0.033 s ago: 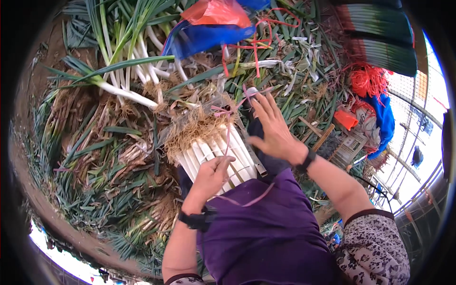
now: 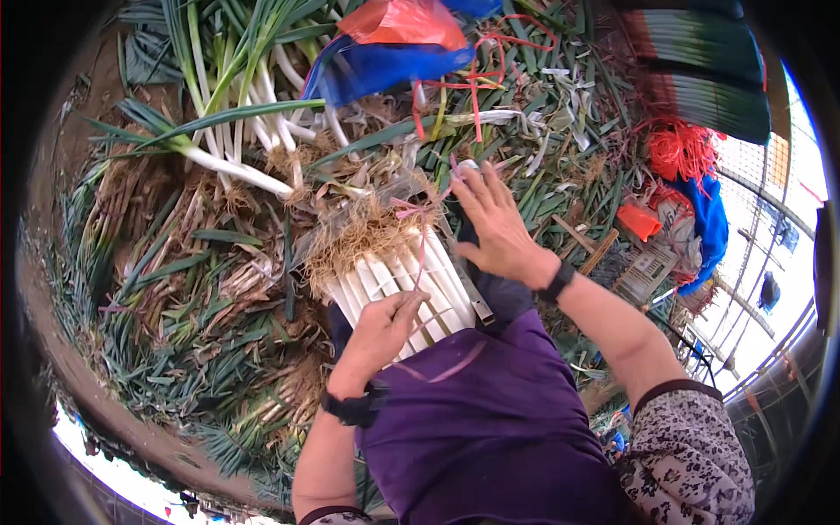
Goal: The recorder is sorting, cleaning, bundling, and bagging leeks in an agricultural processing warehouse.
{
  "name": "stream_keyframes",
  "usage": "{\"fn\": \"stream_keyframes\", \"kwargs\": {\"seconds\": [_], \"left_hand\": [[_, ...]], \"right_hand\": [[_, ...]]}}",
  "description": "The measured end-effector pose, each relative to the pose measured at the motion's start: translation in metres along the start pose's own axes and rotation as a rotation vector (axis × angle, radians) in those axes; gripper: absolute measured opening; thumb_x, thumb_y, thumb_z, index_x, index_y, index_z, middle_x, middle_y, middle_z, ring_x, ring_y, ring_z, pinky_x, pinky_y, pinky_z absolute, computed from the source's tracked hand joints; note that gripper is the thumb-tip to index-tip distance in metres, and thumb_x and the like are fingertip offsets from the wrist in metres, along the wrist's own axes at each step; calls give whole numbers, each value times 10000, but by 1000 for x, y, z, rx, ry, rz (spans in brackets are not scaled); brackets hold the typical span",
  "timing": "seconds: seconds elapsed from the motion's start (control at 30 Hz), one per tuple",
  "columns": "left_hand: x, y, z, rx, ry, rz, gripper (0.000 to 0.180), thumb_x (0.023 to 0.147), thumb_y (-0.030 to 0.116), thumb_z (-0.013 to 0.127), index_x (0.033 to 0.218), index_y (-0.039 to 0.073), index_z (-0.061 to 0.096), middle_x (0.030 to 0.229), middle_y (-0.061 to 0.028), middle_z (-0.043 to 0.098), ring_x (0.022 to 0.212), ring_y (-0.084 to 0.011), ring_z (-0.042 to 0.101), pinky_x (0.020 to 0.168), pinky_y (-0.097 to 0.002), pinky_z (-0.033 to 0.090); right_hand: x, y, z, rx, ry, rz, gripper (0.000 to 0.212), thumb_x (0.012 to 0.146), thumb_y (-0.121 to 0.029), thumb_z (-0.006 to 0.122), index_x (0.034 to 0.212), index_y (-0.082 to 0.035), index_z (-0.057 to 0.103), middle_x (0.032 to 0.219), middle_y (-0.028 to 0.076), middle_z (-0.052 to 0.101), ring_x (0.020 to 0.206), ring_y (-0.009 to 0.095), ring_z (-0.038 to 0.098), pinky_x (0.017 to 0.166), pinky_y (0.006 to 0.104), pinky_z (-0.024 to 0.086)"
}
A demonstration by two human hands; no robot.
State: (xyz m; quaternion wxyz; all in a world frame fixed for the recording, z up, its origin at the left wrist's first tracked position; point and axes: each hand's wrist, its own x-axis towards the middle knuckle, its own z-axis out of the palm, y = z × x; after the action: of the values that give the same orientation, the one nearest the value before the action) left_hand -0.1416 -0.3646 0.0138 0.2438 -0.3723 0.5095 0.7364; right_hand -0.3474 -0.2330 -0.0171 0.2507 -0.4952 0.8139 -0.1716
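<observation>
A bundle of leeks (image 2: 444, 278) lies in front of me, white stems toward me and brown roots (image 2: 354, 238) at the far end. My left hand (image 2: 385, 325) is closed in a pinch on a pink tie strip (image 2: 423, 261) that runs over the stems, with a loose length curving across my purple apron. My right hand (image 2: 500, 226) is open, fingers stretched out, beside the bundle's right edge. Its fingertips are near a pale post end with pink strips (image 2: 457, 175) about it; whether they touch is unclear. A metal rail (image 2: 472, 297) runs along the bundle's right side.
Loose leeks (image 2: 236, 171) lie at the far left, above heaped leaf trimmings (image 2: 175, 350). An orange and blue plastic bag (image 2: 394, 66) is beyond the bundle. At the far right are stacked leek bundles (image 2: 700, 101), red strings (image 2: 678, 149) and a blue bag (image 2: 710, 227).
My left hand has shifted slightly left, and the loose strip across my apron sits a little farther up and to the left. My right hand has moved slightly up and left, fingers still spread.
</observation>
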Motion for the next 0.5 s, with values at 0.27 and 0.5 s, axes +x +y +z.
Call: {"fn": "stream_keyframes", "kwargs": {"seconds": [0.27, 0.5], "left_hand": [[-100, -72, -131, 1021, 485, 251, 170, 784, 143, 643, 933, 92, 706, 885, -81, 676, 768, -269, 650, 649, -368, 527], [-76, -104, -111, 1050, 739, 280, 578, 734, 131, 722, 1260, 39, 500, 1269, -201, 499, 1159, -376, 474, 971, -465, 379]], "right_hand": [[-31, 0, 37, 424, -489, -44, 154, 876, -205, 582, 852, -67, 647, 733, 143, 614, 720, 337, 600, 619, 420, 464], [-19, -40, 44, 249, -636, -204, 91, 855, -198, 604, 823, -122, 643, 663, 77, 621, 614, 294, 609, 540, 399, 468]]}}
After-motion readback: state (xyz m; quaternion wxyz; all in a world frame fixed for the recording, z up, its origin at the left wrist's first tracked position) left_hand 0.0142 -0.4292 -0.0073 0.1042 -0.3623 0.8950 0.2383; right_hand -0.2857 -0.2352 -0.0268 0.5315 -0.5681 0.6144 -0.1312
